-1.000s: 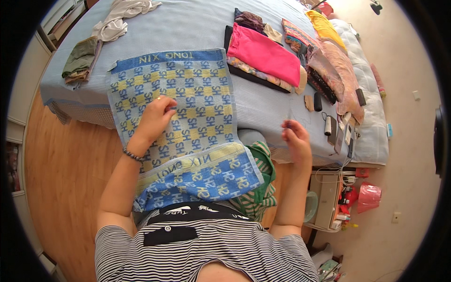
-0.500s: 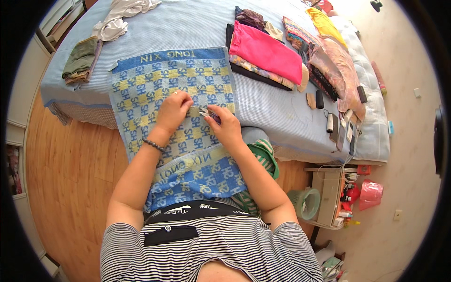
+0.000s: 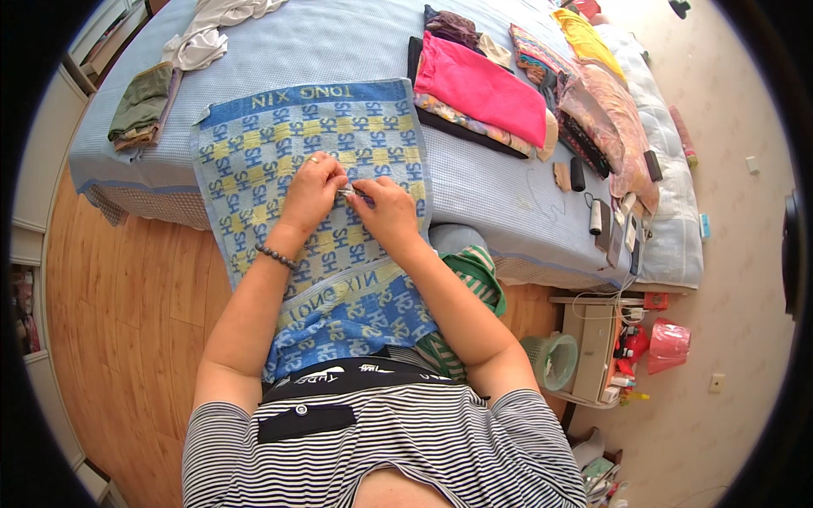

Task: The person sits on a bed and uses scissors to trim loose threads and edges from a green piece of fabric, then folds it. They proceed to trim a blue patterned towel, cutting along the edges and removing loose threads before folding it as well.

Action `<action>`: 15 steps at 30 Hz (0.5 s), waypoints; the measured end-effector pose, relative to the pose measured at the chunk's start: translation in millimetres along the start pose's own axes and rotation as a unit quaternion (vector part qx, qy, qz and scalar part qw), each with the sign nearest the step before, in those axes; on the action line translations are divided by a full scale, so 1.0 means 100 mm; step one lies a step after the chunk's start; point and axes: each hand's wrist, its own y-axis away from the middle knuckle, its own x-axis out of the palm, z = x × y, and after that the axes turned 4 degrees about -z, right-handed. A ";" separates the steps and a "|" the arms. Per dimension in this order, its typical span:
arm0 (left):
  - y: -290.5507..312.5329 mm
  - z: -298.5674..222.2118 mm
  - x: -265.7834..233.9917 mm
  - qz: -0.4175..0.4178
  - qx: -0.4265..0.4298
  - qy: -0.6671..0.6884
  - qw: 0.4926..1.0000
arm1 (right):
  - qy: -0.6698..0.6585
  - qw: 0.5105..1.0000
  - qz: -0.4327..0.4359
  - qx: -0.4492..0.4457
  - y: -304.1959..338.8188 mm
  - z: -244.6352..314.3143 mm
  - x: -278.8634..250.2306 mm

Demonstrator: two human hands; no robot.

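A blue and yellow patterned towel (image 3: 254,157) lies spread from the bed's edge down over my lap. My left hand (image 3: 312,190), with a ring and a dark beaded bracelet, rests over its middle, fingertips pinched together; whatever is between them is hidden. My right hand (image 3: 385,207) is closed round small scissors (image 3: 347,190) with silver blades and a dark handle. The blades meet the left fingertips, and most of the handle is covered by my fingers.
The bed (image 3: 339,51) carries folded clothes, among them a bright pink piece (image 3: 483,89) and a green stack (image 3: 142,106). A white garment (image 3: 199,42) lies at far left. Phones and cables (image 3: 622,233) sit near the right edge, above a pale green basket (image 3: 555,360).
My right hand has moved left with the scissors, bringing the blades to my left fingertips. My left hand stays pinched in nearly the same place.
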 end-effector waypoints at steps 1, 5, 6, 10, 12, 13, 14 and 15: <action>0.00 0.00 0.01 -0.002 0.001 0.005 1.000 | 0.002 1.000 -0.002 0.001 0.00 0.00 0.00; 0.00 0.03 0.03 -0.011 0.016 -0.011 1.000 | 0.003 1.000 -0.004 0.010 -0.01 0.00 0.01; 0.00 0.02 0.03 -0.009 0.016 -0.016 1.000 | 0.006 1.000 -0.007 0.009 -0.01 0.00 0.01; 0.00 0.06 0.04 -0.018 0.037 -0.031 0.999 | 0.024 1.000 0.003 -0.007 -0.01 -0.04 0.02; 0.00 0.12 0.01 -0.032 -0.007 0.031 0.999 | -0.013 1.000 -0.008 0.007 0.02 -0.03 0.00; -0.01 0.16 -0.03 -0.040 -0.061 0.097 0.993 | -0.032 0.999 -0.013 0.013 0.04 -0.03 -0.01; -0.02 0.15 -0.07 -0.045 -0.113 0.164 0.979 | -0.055 0.998 -0.022 0.023 0.05 -0.06 -0.03; -0.03 0.15 -0.13 -0.070 -0.140 0.224 0.962 | -0.078 0.996 -0.030 0.032 0.06 -0.11 -0.06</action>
